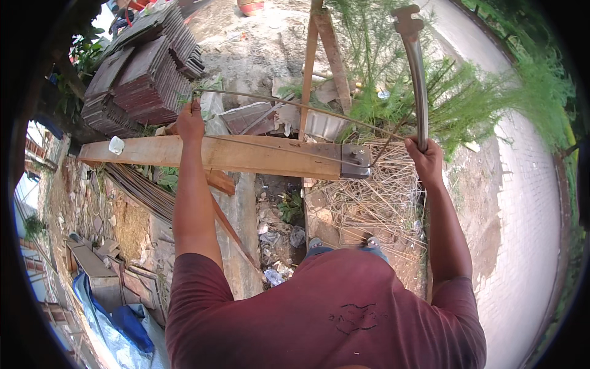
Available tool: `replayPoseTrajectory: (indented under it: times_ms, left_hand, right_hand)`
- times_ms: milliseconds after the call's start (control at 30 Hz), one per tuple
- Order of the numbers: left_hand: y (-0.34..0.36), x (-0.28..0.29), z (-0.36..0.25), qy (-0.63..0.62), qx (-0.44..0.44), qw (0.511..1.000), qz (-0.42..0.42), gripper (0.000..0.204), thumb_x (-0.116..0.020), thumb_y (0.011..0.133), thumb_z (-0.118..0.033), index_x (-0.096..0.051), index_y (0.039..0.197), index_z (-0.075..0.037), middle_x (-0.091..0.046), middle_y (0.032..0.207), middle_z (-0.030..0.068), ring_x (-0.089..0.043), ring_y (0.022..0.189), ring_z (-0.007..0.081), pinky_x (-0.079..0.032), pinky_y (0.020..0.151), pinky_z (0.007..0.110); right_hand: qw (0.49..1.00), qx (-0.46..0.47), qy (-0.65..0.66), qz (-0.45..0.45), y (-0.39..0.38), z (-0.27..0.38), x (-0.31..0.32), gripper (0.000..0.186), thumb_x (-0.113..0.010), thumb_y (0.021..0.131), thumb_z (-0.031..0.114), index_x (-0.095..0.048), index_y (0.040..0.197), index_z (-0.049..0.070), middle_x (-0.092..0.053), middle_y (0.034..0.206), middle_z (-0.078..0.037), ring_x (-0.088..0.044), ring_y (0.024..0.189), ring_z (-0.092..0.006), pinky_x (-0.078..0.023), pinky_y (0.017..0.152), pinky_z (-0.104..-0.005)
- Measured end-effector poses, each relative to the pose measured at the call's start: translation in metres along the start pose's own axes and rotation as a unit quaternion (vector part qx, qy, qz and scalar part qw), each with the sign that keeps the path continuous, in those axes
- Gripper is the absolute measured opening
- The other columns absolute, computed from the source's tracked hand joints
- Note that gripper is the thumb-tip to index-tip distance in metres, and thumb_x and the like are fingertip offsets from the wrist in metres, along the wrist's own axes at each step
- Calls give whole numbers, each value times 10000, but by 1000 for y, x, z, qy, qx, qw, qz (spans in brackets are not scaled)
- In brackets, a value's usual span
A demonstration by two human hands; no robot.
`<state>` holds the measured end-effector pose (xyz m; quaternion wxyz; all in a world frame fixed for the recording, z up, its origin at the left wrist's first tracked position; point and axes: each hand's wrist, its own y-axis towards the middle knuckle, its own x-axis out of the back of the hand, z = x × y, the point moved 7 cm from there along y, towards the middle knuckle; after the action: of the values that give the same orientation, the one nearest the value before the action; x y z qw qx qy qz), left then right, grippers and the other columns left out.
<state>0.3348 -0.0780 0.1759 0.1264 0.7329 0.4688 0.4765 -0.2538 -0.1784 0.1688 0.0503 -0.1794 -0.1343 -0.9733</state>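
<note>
My left hand (190, 122) is closed around a thin bent steel rod (264, 96) above the left part of a wooden beam (258, 154). One length of rod slants right toward my other hand; a second runs low along the beam to a metal plate (355, 161) at its right end. Gripped in my right hand (425, 161) is a rebar bending wrench (416, 74), its handle low and its notched head raised. The wrench head is apart from the plate. Whether my right fingers also touch the rod I cannot tell.
Many bent thin rods (393, 203) lie heaped below the beam's right end. Stacked roof tiles (141, 80) stand far left, and long rods (141, 190) lie under the beam. A wooden post (309, 67) and feathery green branches (467, 98) rise beyond. A littered ditch (279, 227) runs underneath.
</note>
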Motion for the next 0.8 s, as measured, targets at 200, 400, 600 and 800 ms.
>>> replayPoseTrajectory:
  times_ms: [200,400,600,800]
  left_hand:
    - [-49,-37,73,23,78,978,190,327,-648,833,-334,-633,858,-9,-647,759,160,-620,721,279,-461,683,382]
    - [-92,-71,98,73,125,961,234,323,-671,809,-311,-590,773,-1,-626,730,176,-602,711,330,-450,666,415]
    - [-94,-77,91,174,62,960,209,310,-703,779,-298,-608,819,-5,-637,799,199,-599,763,389,-453,692,458]
    - [-90,-62,97,205,75,949,227,287,-704,774,-294,-648,879,-32,-651,855,179,-619,841,370,-476,742,471]
  right_hand:
    - [990,-121,58,34,-9,-68,-33,154,-684,837,157,-599,840,29,-506,635,43,-428,569,-40,-340,501,-241]
    - [982,-185,14,39,-15,-140,-64,192,-707,806,190,-583,804,43,-492,599,24,-432,527,-64,-340,480,-258]
    - [981,-174,-74,44,-20,-137,-62,230,-697,791,231,-595,822,27,-533,611,-32,-492,565,-129,-403,545,-311]
    - [975,-183,-98,77,-19,-133,-81,233,-677,784,229,-617,868,20,-589,664,-92,-560,611,-201,-440,599,-351]
